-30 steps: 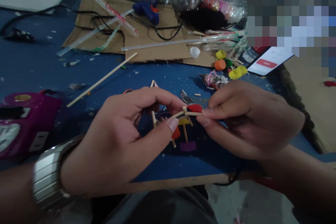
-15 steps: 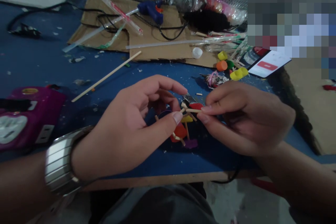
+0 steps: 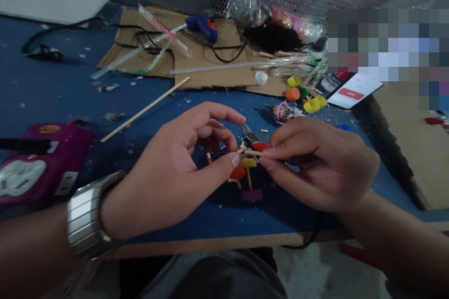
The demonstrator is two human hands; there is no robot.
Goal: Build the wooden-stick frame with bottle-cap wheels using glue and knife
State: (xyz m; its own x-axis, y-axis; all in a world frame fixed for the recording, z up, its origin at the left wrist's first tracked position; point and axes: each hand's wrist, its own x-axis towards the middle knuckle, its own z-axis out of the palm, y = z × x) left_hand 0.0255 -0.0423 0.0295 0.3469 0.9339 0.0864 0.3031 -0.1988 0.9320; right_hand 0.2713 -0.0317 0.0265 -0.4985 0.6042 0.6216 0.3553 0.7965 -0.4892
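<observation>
Between my two hands is a small assembly of thin wooden sticks with coloured pieces, among them a yellow piece and a purple piece. My left hand, with a metal watch on its wrist, pinches the assembly at its upper left between thumb and fingers. The thumb and forefinger of my right hand are closed on a short wooden stick that meets the assembly's top. Just behind the fingertips shows a blade with a red part. My left fingers hide some of the assembly.
A long wooden stick lies behind my left hand. Farther back, a blue glue gun rests on cardboard. At left is a purple power strip; at right are coloured caps, a phone and more cardboard.
The camera view has shifted slightly. My right hand has moved a little left, and the assembly has turned slightly between my hands. Both hands keep their hold.
</observation>
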